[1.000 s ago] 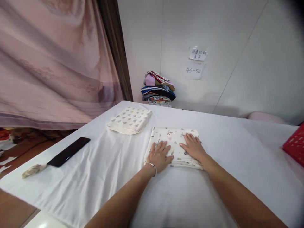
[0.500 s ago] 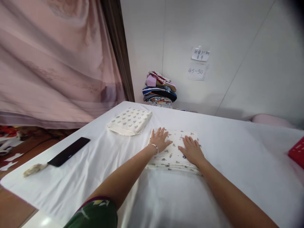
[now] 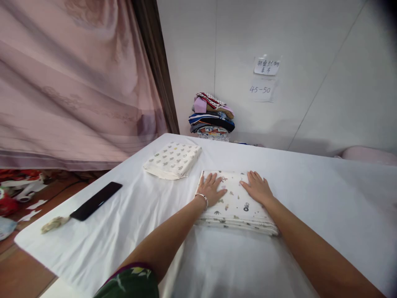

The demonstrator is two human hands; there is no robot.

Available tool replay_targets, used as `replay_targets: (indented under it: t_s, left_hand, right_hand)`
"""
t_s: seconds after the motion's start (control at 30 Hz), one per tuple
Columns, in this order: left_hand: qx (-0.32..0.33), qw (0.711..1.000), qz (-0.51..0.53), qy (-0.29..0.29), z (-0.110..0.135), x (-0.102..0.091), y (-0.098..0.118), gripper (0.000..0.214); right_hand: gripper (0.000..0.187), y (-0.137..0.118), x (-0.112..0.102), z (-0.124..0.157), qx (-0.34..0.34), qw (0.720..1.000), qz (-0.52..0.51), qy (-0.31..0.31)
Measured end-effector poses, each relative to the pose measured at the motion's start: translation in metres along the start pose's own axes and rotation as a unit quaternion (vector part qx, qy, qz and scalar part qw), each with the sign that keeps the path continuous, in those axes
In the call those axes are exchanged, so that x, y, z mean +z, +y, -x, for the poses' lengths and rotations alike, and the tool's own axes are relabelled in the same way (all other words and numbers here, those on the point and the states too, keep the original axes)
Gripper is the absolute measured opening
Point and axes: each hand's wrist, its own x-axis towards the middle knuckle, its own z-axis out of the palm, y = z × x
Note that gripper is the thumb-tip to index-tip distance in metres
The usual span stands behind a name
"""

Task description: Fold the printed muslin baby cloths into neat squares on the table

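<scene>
White tabletop point(image 3: 328, 203) stretches right of folded cloth point(image 3: 235, 207); hands point(image 3: 211, 191) point(image 3: 258, 189) flat atop, unclenched, near cloth's side edges.

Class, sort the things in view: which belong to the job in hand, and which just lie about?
In hand:
nearer folded cloth
left hand and right hand, both resting on it
white table beneath

Lying about:
second folded cloth, untouched, perhaps related
black phone-like object
fabric pile beyond the table
</scene>
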Motion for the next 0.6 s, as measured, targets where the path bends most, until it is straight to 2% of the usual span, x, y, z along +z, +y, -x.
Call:
replay_targets:
  t_s: [0.13,0.3,0.37,0.47,0.53,0.6]
  left_hand:
    - [-0.002,1.000,0.013,-0.001,0.000,0.002,0.000,0.068]
    - [-0.010,1.000,0.025,0.015,0.002,-0.006,0.003,0.064]
    - [-0.055,0.997,0.036,0.050,0.005,-0.013,0.000,0.057]
    - [-0.189,0.974,0.089,0.083,0.012,-0.025,-0.013,0.052]
    - [-0.256,0.956,0.129,0.062,0.020,-0.030,-0.024,0.055]
    - [-0.282,0.947,0.151,0.029,0.028,-0.031,-0.035,0.058]
  right_hand:
    - [0.074,0.003,0.007,0.000,-0.005,1.000,-0.010,0.010]
    - [0.069,0.000,-0.007,0.000,-0.001,0.999,-0.039,-0.006]
    - [0.066,0.004,-0.011,0.006,0.008,0.997,-0.071,-0.002]
    - [0.065,0.015,-0.009,0.030,0.047,0.990,-0.130,0.032]
    - [0.066,0.023,-0.001,0.054,0.066,0.982,-0.172,0.049]
    - [0.068,0.030,0.008,0.077,0.071,0.972,-0.214,0.068]
